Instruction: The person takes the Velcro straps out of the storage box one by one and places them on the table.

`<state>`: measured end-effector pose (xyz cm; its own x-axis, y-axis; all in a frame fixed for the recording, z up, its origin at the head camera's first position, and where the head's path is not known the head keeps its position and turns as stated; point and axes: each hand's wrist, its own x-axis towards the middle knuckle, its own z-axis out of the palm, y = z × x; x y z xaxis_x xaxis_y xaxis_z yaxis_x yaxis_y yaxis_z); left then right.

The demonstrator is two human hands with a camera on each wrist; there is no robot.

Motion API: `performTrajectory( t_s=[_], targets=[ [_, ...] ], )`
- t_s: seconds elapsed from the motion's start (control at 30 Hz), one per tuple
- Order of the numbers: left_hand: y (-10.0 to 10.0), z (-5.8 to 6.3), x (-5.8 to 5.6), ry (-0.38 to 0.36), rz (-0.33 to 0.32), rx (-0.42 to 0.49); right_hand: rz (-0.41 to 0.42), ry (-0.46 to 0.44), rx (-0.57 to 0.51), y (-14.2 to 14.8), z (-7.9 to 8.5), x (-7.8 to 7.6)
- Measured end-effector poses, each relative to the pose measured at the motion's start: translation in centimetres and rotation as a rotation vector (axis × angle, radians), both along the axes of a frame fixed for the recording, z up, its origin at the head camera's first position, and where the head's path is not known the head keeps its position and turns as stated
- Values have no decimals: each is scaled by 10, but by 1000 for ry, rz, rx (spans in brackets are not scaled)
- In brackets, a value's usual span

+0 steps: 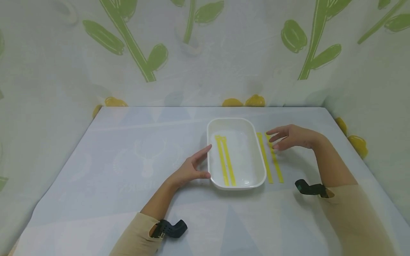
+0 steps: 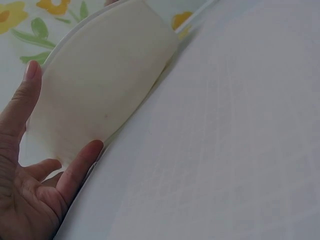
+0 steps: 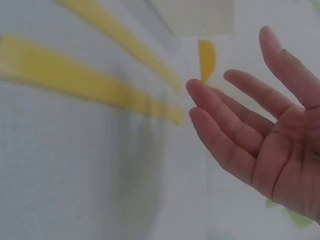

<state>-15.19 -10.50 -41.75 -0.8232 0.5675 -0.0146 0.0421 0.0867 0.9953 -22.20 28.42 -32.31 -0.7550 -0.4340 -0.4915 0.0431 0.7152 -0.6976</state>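
A white rectangular tray (image 1: 237, 129) with rounded corners sits on the table, holding two long, thin yellow strips (image 1: 229, 161) side by side. My left hand (image 1: 189, 170) is at the tray's left side, thumb and fingers spread and fingertips right at the wall. In the left wrist view the tray's outer wall (image 2: 110, 75) fills the space beside this hand (image 2: 37, 185). Two more yellow strips (image 1: 276, 165) lie on the table just right of the tray. Over their far ends hovers my right hand (image 1: 293, 137), fingers loosely bent with nothing between them; in its wrist view the strips (image 3: 75, 72) lie beside the fingertips.
A pale patterned cloth covers the table (image 1: 147, 142), which meets a wall covering (image 1: 205, 78) printed with green stems and yellow flowers at its back edge. Each wrist carries a black camera mount (image 1: 173, 229) near the beige sleeve (image 1: 137, 236).
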Motion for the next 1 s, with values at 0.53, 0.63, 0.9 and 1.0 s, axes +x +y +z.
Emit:
performTrajectory(
  t_s=[0.53,0.63,0.9,1.0],
  targets=[
    [0,2,-1,14,11,-25,-8,-42,-194,-44,32,-20],
    [0,1,-1,14,8,-24,-2,-46,-227,-54,34,-23],
    [-1,0,0,12,4,13,-26,-116,-261,-82,30,-37],
    [0,-1,0,8,1,22,-45,-158,-250,-94,26,-42]
  ],
)
